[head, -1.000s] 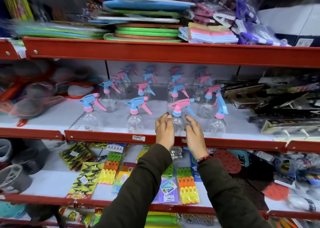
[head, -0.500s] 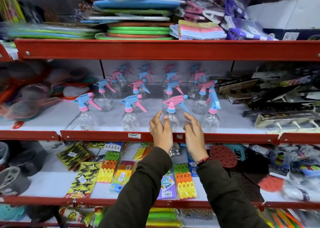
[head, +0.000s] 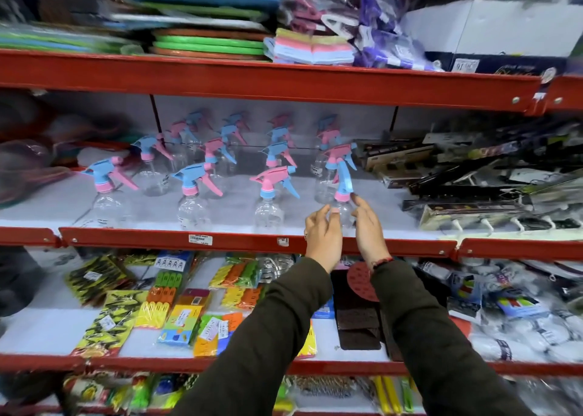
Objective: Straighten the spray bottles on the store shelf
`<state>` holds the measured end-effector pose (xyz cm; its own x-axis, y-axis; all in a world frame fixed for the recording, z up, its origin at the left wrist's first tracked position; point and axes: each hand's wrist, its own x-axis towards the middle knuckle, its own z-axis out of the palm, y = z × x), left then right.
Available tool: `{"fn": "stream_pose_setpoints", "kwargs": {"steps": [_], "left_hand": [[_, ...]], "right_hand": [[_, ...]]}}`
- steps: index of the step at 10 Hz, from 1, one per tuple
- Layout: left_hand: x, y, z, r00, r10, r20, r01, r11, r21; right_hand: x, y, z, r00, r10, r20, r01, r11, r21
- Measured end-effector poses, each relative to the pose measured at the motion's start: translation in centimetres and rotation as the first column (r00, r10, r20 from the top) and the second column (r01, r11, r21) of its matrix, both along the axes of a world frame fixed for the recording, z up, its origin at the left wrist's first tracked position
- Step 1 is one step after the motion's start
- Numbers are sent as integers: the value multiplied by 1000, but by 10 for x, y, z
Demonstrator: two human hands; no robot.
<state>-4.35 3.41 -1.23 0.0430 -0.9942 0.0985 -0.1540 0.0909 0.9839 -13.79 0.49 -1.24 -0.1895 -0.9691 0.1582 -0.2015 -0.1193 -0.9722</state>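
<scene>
Clear spray bottles with pink and blue trigger heads stand in rows on the middle shelf (head: 239, 240). In the front row are a left bottle (head: 108, 202), a second bottle (head: 192, 209) and a third bottle (head: 269, 209), their nozzles pointing left. The rightmost front bottle (head: 343, 191) has its blue head turned towards me. My left hand (head: 323, 234) and right hand (head: 367, 226) flank that bottle's body, fingers spread and close to it. Its lower body is hidden behind my hands. Whether the fingertips touch it is unclear.
Black packaged goods (head: 473, 176) crowd the shelf right of the bottles. Coloured bowls (head: 28, 163) sit at the left. Stacked mats (head: 205, 34) lie on the shelf above. Packs of pegs (head: 176, 314) and brown mats (head: 356, 318) fill the shelf below.
Both hands have left the third front bottle and moved right to the rightmost front bottle. The view has shifted with them.
</scene>
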Motion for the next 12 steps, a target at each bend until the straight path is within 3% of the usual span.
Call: {"fn": "stream_pose_setpoints", "kwargs": {"steps": [1,4,6,8,10,11,12], "left_hand": [[-7,-10,0,1000,-7,-4,7,999,35],[2,-37,4,998,-66,14,65,997,30],[6,-34,-5,997,78,19,-78,997,-17],[3,-35,-8,996,14,85,-11,999,-32],[1,-26,-6,999,22,36,-21,1000,-17],[3,-15,-4,997,70,19,-67,988,-139],[9,-5,12,995,102,1,-94,915,-393]], "right_hand": [[-3,-1,2,997,83,1,-83,996,33],[-9,19,-16,995,14,-98,-17,999,-27],[-9,11,-14,993,-27,-113,27,1000,-5],[-9,9,-17,991,-20,-133,20,1000,6],[-12,16,-15,992,-27,-121,26,1000,-8],[-14,27,-11,992,-79,-100,70,993,-98],[-15,37,8,986,-133,-105,100,955,-279]]}}
